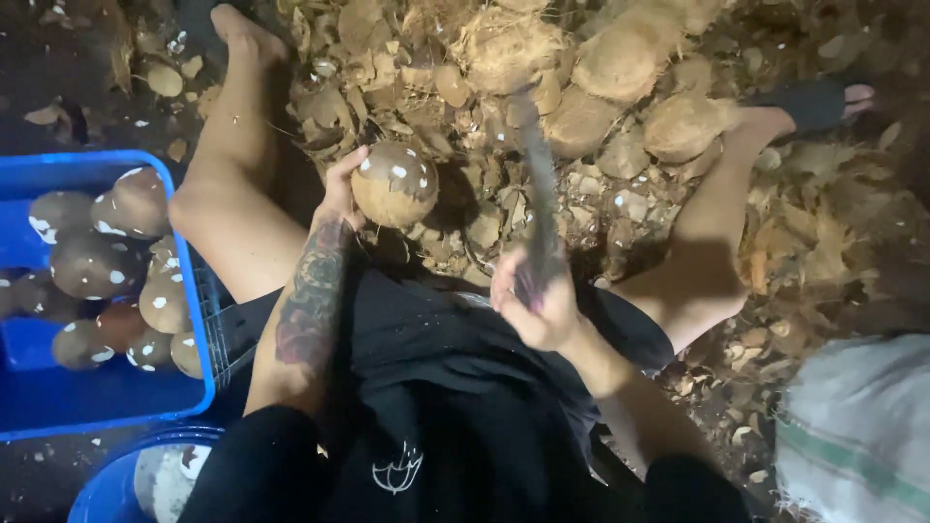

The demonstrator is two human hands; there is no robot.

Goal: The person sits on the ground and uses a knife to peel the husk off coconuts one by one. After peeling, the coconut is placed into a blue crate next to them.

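Observation:
I sit on the ground with legs apart. My left hand [341, 189] grips a round brown coconut [394, 184] with white chipped patches, held just above the ground between my legs. My right hand [535, 300] is closed on the handle of a long knife [539, 184]; its motion-blurred blade points away from me, just to the right of the coconut. A heap of husks and shell chips [542, 87] lies beyond both hands.
A blue crate [107, 397] at my left holds several peeled coconuts [97, 261]. A round blue tub [116, 484] sits below it. A white woven sack [857, 426] lies at lower right. Unpeeled coconuts [620, 58] pile at the top.

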